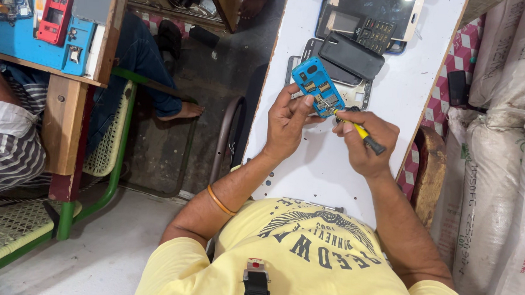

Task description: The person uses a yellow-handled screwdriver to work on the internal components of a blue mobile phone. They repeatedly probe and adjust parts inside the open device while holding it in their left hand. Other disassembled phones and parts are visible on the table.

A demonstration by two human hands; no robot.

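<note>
My left hand point(287, 120) grips a small blue phone body point(317, 85), opened so its inner parts show, above a white tabletop point(407, 77). My right hand point(363, 137) holds a yellow-and-black screwdriver point(364, 135) with its tip at the lower end of the blue phone. An orange band circles my left wrist. Just beyond the phone lie a black phone back cover point(352, 56), a keypad phone point(362, 25) and other flat phone parts.
White sacks point(504, 158) stack along the right. On the left, another person sits on a green mesh chair point(112, 141) beside a wooden bench with a blue surface point(19, 36) and a red device point(55, 13). A bare foot rests on the dark floor.
</note>
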